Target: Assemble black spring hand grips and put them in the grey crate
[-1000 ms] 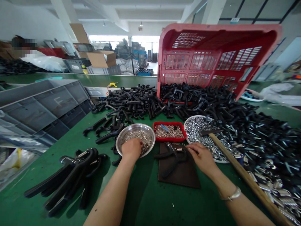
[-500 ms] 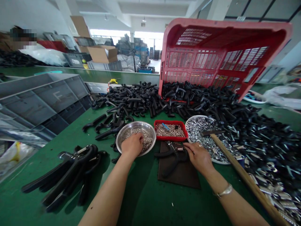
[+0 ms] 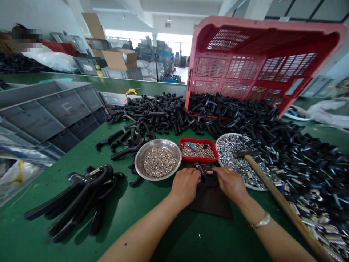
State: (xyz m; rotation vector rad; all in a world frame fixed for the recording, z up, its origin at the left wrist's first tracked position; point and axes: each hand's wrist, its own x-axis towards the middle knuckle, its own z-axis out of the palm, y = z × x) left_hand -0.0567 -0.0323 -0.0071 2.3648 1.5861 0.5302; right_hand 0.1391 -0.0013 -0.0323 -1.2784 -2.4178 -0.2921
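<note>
A black spring clamp (image 3: 209, 181) with a metal coil spring lies on a dark brown mat (image 3: 218, 205). My right hand (image 3: 232, 183), with a bracelet at the wrist, pinches the clamp's right end. Over the clamp's left side, my left hand (image 3: 185, 183) is closed, its fingertips at the metal part near the top; whatever they hold is hidden. Just beyond stand a steel bowl (image 3: 137, 165) of tiny metal rivets and a red tray (image 3: 200, 159) of longer pins with a blue stick on top. A white bowl (image 3: 256, 188) of shiny metal pieces sits to the right.
A hammer (image 3: 280, 196) rests across the white bowl's edge. Several spring clamps (image 3: 87, 193) lie together at left. Black clamp parts (image 3: 163, 112) are heaped behind, reaching into a tipped red crate (image 3: 261, 29). Grey crates (image 3: 51, 118) stand left. Another person is at the far left.
My left hand has left the rivet bowl and moved right to the clamp, covering its left handle. My right hand stays at the clamp's right end.
</note>
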